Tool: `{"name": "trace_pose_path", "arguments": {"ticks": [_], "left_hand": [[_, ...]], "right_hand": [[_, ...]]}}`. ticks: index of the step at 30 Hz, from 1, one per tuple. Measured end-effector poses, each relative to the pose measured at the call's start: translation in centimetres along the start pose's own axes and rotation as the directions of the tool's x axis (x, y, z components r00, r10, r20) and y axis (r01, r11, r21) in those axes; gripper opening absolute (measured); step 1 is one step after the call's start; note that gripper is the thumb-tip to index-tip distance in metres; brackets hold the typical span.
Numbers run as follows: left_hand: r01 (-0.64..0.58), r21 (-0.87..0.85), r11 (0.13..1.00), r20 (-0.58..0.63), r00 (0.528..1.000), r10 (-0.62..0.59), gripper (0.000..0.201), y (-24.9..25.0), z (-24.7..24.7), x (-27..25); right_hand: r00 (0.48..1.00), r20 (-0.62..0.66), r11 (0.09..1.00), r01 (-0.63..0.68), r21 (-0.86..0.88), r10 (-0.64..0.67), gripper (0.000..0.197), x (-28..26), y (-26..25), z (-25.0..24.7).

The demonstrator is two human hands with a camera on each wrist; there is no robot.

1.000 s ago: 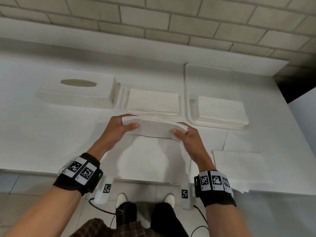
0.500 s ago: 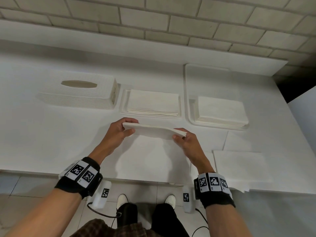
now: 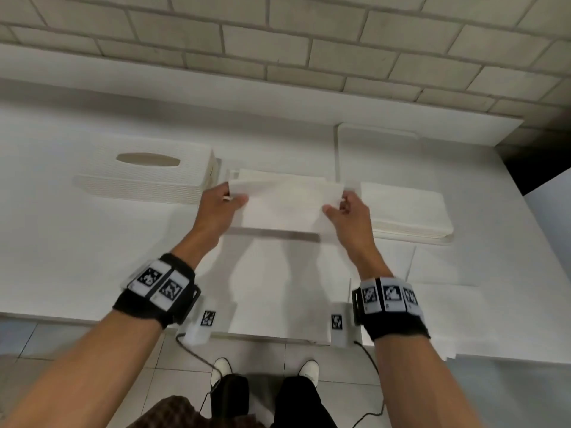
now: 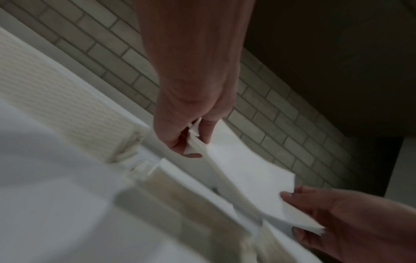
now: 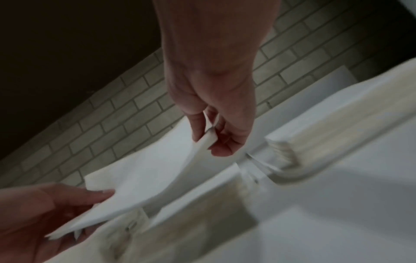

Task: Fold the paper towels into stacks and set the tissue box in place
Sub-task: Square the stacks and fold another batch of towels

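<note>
A folded white paper towel (image 3: pixel 285 208) hangs in the air between both hands, just above the middle stack of folded towels (image 3: pixel 278 176), which it mostly hides. My left hand (image 3: pixel 230 200) pinches its left end (image 4: pixel 193 144) between thumb and fingers. My right hand (image 3: pixel 338 206) pinches its right end (image 5: pixel 208 140). The white textured tissue box (image 3: pixel 145 174) with an oval slot stands to the left of the middle stack. A second stack of folded towels (image 3: pixel 404 211) lies in a shallow tray on the right.
A white lid or board (image 3: pixel 401 156) lies flat behind the right stack. Loose unfolded sheets (image 3: pixel 448 307) lie at the table's front right, and another sheet (image 3: pixel 278 288) overhangs the front edge. A brick wall (image 3: pixel 278 41) runs behind the table.
Both hands have carried the folded towel forward and up, from near the table's front to just over the middle stack. Both pinches have held.
</note>
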State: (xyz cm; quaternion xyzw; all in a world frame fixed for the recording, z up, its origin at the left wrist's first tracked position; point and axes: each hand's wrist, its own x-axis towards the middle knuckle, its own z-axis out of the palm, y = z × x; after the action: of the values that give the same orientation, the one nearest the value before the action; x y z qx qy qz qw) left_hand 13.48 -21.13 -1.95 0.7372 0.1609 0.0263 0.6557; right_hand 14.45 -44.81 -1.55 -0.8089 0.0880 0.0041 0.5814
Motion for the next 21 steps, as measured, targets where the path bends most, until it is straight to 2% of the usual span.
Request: {"name": "trace_pose_path", "arguments": {"ticks": [4, 6, 8, 10, 14, 21], "left_hand": [[0.014, 0.049, 0.999, -0.1, 0.995, -0.009, 0.018, 2.8, 0.4, 4.5], [0.028, 0.072, 0.997, -0.157, 0.987, -0.017, 0.021, 3.2, 0.9, 5.9], [0.048, 0.115, 0.992, -0.186, 0.982, -0.026, 0.017, 3.0, 1.5, 7.0], [0.07, 0.162, 0.984, -0.198, 0.979, -0.037, 0.009, 2.6, 1.8, 7.3], [0.108, 0.232, 0.967, -0.201, 0.978, -0.061, 0.015, 1.3, 2.4, 7.7], [0.143, 0.226, 0.964, -0.172, 0.979, -0.105, 0.006, -0.7, 3.1, 8.6]], "right_hand": [[0.996, -0.094, 1.0, 0.011, -0.002, -0.011, 0.04, 4.0, -3.4, 0.6], [0.995, -0.1, 0.998, -0.023, -0.053, 0.017, 0.042, 5.1, -3.9, 1.1], [0.994, -0.095, 0.993, -0.057, -0.108, 0.046, 0.043, 6.0, -3.9, 1.6], [0.994, -0.082, 0.987, -0.077, -0.138, 0.066, 0.042, 6.3, -3.4, 2.1], [0.992, -0.091, 0.979, -0.103, -0.177, 0.088, 0.04, 7.0, -2.1, 2.9], [0.989, -0.08, 0.963, -0.139, -0.231, 0.123, 0.04, 7.9, -0.5, 3.5]]}}
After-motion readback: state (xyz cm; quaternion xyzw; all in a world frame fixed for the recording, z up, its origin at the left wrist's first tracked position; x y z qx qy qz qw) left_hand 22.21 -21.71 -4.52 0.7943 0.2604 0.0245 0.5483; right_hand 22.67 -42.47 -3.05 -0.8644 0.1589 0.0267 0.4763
